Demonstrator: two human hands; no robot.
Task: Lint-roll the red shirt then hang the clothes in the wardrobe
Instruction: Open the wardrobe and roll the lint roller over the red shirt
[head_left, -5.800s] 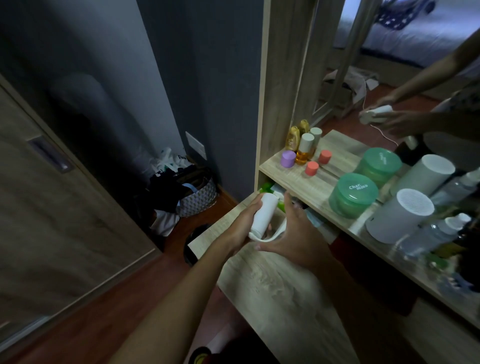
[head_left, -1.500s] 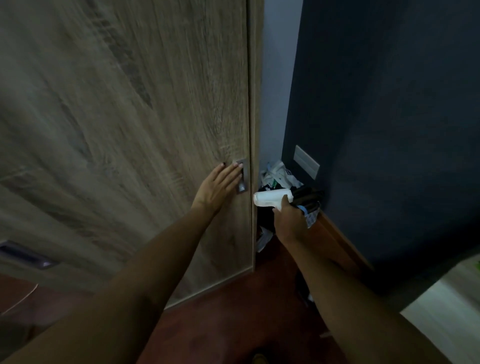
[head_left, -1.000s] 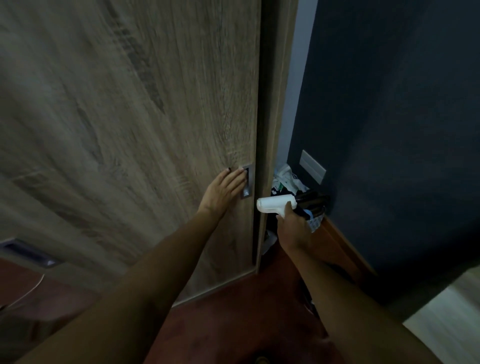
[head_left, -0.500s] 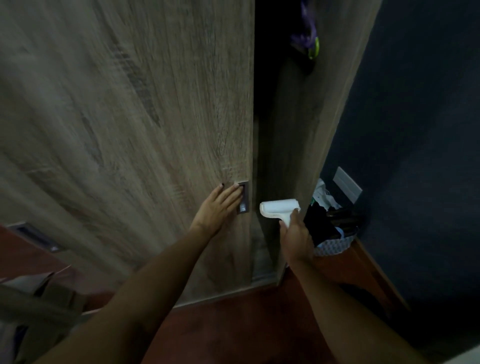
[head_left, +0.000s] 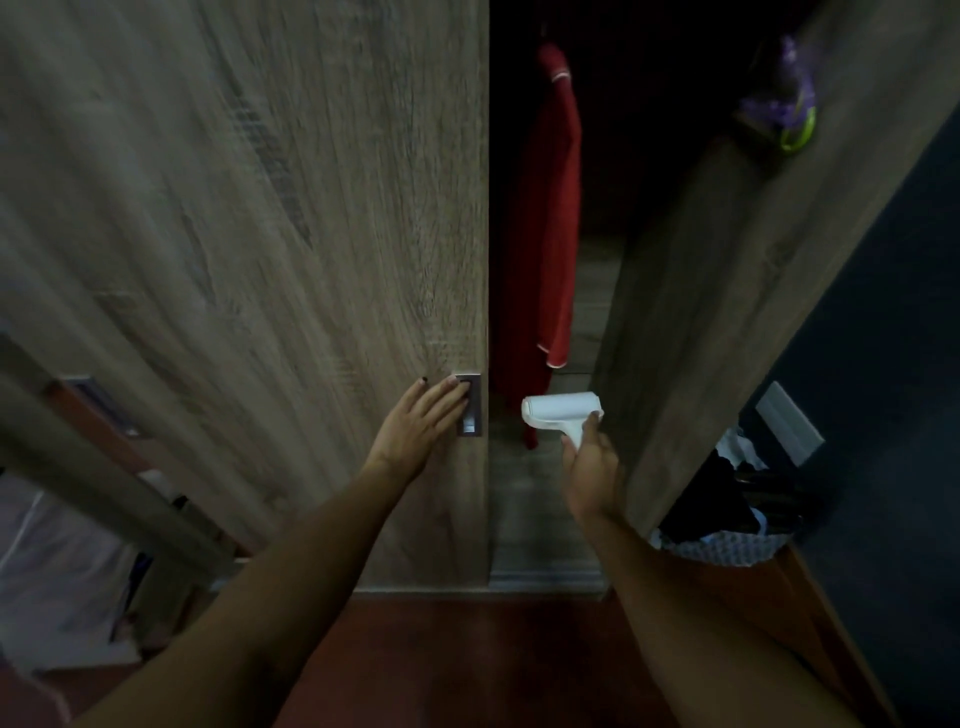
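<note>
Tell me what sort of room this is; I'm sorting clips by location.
Probably a bedroom or dressing corner at home: a sliding wooden wardrobe door stands partly open on a hanging red shirt, with a basket of clothes on the floor beside it.

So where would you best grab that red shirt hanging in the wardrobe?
Probably high up, near the collar of the red shirt, reaching from the front through the gap beside the sliding door. It hangs long and limp, and whatever holds it is hidden in the dark.

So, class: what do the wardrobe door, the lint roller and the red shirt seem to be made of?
Wardrobe door: matt wood-look panel, probably laminate; printed-looking grain streaks.
Lint roller: likely white plastic handle with a paper roll; smooth, pale.
Red shirt: soft woven cloth; hangs in folds, pale piping.
</note>
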